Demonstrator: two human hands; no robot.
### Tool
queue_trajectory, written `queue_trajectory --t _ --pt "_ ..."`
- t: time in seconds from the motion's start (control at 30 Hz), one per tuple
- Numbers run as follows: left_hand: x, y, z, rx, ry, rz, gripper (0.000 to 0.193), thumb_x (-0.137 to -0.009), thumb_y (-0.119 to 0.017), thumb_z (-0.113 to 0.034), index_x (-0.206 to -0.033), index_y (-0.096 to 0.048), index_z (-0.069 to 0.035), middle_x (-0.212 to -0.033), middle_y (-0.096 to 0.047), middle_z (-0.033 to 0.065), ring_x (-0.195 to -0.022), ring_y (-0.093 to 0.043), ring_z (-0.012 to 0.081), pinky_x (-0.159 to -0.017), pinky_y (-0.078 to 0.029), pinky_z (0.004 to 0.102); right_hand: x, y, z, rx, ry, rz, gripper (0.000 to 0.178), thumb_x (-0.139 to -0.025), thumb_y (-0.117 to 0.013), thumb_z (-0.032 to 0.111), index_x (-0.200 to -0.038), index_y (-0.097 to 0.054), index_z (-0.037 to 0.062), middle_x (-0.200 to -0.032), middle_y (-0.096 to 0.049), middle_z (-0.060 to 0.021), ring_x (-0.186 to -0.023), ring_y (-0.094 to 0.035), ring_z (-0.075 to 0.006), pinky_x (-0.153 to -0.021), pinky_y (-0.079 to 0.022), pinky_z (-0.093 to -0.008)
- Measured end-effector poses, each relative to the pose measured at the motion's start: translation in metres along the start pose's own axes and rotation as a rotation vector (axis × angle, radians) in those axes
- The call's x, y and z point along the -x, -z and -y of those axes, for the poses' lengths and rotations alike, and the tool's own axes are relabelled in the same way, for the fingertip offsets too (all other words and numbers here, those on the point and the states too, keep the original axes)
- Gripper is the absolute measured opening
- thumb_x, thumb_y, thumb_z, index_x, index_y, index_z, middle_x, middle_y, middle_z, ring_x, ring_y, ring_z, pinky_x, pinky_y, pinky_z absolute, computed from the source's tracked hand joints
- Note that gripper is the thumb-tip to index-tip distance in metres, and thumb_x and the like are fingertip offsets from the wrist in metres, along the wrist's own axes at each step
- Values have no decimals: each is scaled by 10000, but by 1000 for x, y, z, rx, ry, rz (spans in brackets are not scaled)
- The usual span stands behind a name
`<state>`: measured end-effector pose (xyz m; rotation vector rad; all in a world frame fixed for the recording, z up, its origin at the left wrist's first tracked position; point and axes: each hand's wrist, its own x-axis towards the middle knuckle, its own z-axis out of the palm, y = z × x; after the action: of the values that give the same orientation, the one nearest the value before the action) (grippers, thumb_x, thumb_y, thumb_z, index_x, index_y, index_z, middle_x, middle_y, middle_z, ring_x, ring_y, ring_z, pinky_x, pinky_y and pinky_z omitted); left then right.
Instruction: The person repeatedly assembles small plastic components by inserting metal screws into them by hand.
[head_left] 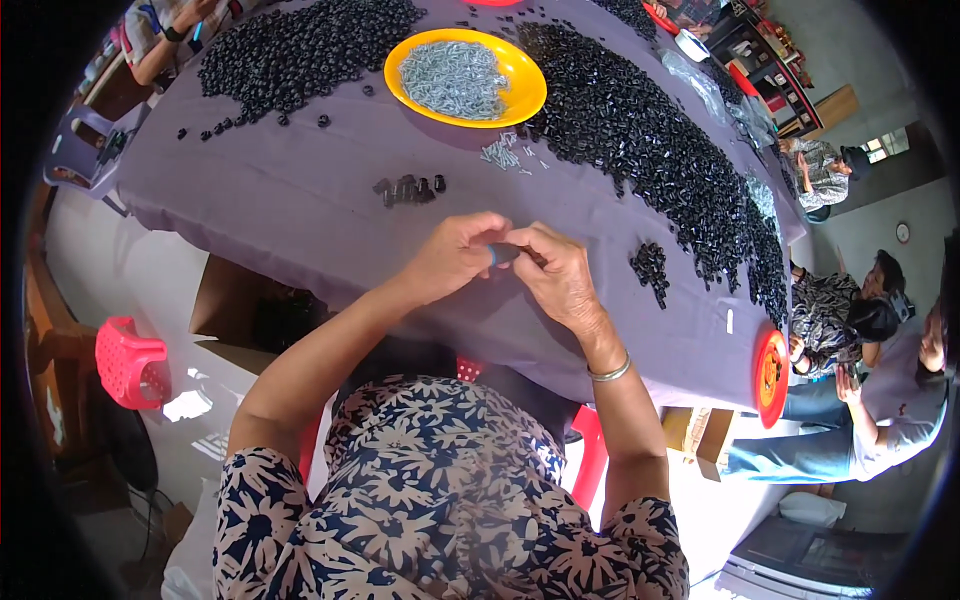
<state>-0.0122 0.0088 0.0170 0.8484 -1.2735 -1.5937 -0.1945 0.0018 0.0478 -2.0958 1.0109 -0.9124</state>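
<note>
My left hand (455,258) and my right hand (558,272) meet at the fingertips above the near part of the table. Both are closed in a pinch, and whatever they hold is hidden by the fingers. A thin blue band shows at a left finger. Beyond the left hand lies a short row of small black plastic parts (408,190). Farther off, a loose cluster of screws (505,153) rests on the cloth, just short of a yellow plate (527,82) heaped with silvery screws (452,80).
A purple-grey cloth (290,190) covers the table. Large heaps of black round parts (300,50) and black tubular parts (640,130) spread across it, with a smaller pile (650,272) at right. A red plate (770,378) sits by the right edge. Other people sit around.
</note>
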Motion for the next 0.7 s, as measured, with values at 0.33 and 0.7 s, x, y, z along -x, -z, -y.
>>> queue_trajectory --t 0.33,0.7 --pt "4 6 -1 31 36 35 164 -892 -585 2 -1044 -641 -23 -932 -641 16 -818 -638 86 -653 -516 235 2 -1 -11 -245 -196 39 112 -879 -573 -70 -928 -653 -9 -877 -631 42 -778 -562 -27 -691 -485 -204" --pt "5 4 1 -630 -421 -128 342 -734 -522 156 -1000 -630 -30 -877 -620 112 -807 -640 232 -726 -499 322 -86 31 -76 319 40 -114 99 -785 -688 39 -881 -667 31 -825 -650 -116 -739 -661 -266 -668 -520 -363"
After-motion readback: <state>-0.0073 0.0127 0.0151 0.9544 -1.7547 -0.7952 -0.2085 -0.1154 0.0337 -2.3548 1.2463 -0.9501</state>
